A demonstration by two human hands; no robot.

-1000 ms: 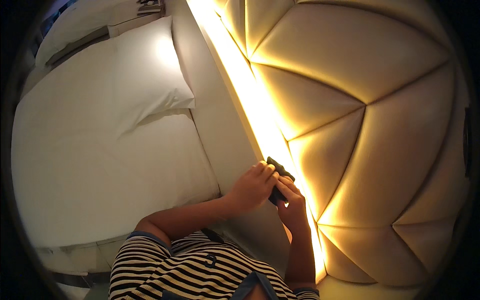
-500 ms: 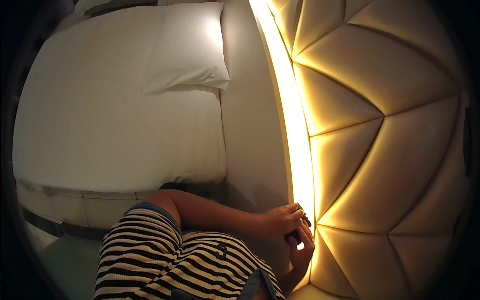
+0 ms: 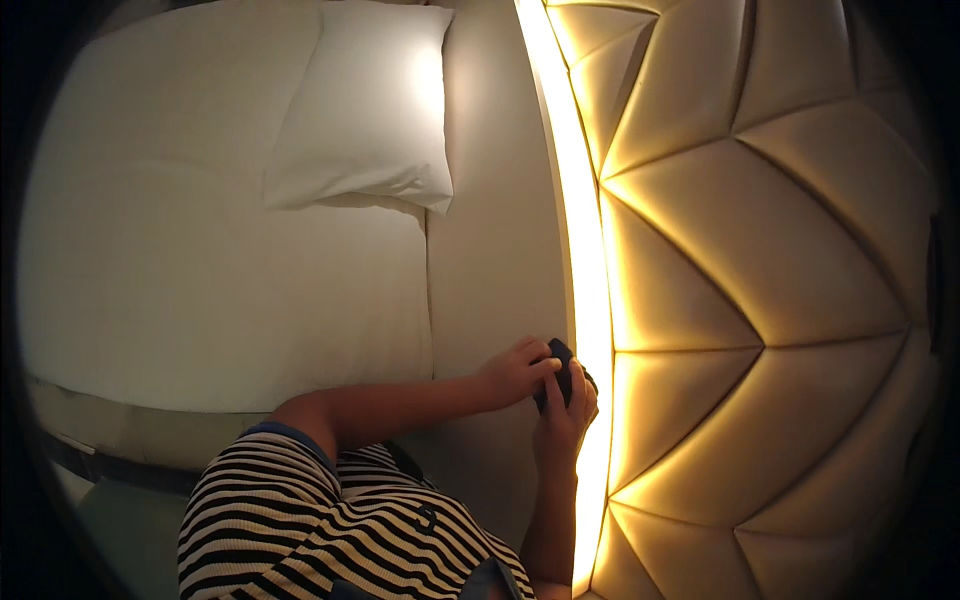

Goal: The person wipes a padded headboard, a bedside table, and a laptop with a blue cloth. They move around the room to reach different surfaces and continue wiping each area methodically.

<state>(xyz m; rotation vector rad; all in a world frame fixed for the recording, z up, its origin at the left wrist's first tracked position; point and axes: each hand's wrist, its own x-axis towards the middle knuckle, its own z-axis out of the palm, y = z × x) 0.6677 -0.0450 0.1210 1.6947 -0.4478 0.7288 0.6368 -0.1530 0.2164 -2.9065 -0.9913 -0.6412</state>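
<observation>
1. Handling of a dark object is judged to be the step in hand; the work is shared by the left hand and the right hand.
2. The dark object is held at the left edge of the glowing light strip, as seen from above. Its exact kind cannot be told, since much of it is covered by fingers.
3. Just left of the light strip, the object's upper left part is gripped by the left hand, with fingers bent over it.
4. Partly in front of the light strip, the lower part is gripped by the right hand, with fingers laid across it.
5. Farther left of the light strip, the white pillow and the bed are touched by neither hand.
6. For the next move, a steady grip by one hand seems to be called for while the other is shifted; whether turning or opening is needed cannot be judged.
</observation>
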